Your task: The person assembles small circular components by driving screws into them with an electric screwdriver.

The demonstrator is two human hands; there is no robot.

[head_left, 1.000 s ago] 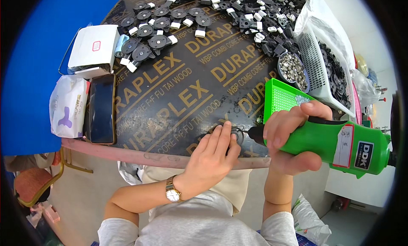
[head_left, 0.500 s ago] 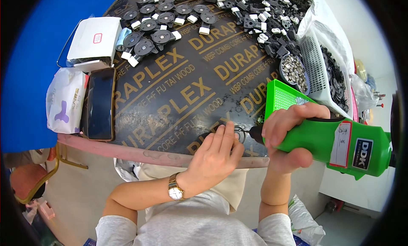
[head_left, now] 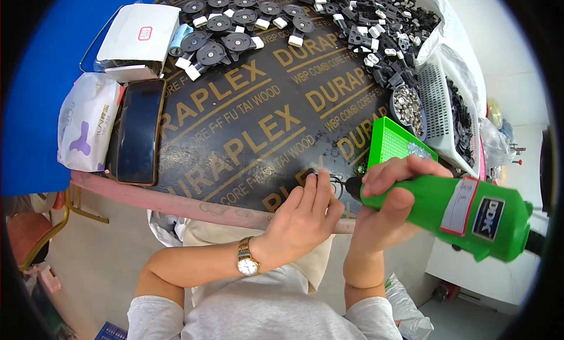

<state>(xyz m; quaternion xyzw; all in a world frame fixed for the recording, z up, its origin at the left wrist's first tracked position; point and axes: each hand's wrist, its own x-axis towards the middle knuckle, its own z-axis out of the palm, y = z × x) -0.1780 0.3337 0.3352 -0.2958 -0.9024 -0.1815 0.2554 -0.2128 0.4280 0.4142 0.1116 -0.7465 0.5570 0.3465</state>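
My right hand (head_left: 388, 205) is wrapped round a green electric screwdriver (head_left: 449, 211), which lies nearly level with its dark nose pointing left. My left hand (head_left: 302, 216), a gold watch on its wrist, presses its fingers down on a small black part (head_left: 336, 186) near the table's front edge. Only a curved black rim of that part shows between my fingertips and the nose. The fingers cover the rest, and I cannot make out whether the bit touches it.
A green tray (head_left: 392, 141) with small metal pieces stands beyond the screwdriver, next to a bowl of metal fittings (head_left: 408, 108) and a white basket (head_left: 433, 99). Black wheel assemblies (head_left: 239, 41) and loose parts (head_left: 376, 32) lie at the back. At left are a phone (head_left: 140, 131), tissue pack (head_left: 88, 123) and white box (head_left: 138, 40).
The view has shifted slightly. The screwdriver's rear end has dropped a little and my right hand has shifted slightly left with it. My left hand keeps its place on the black part.
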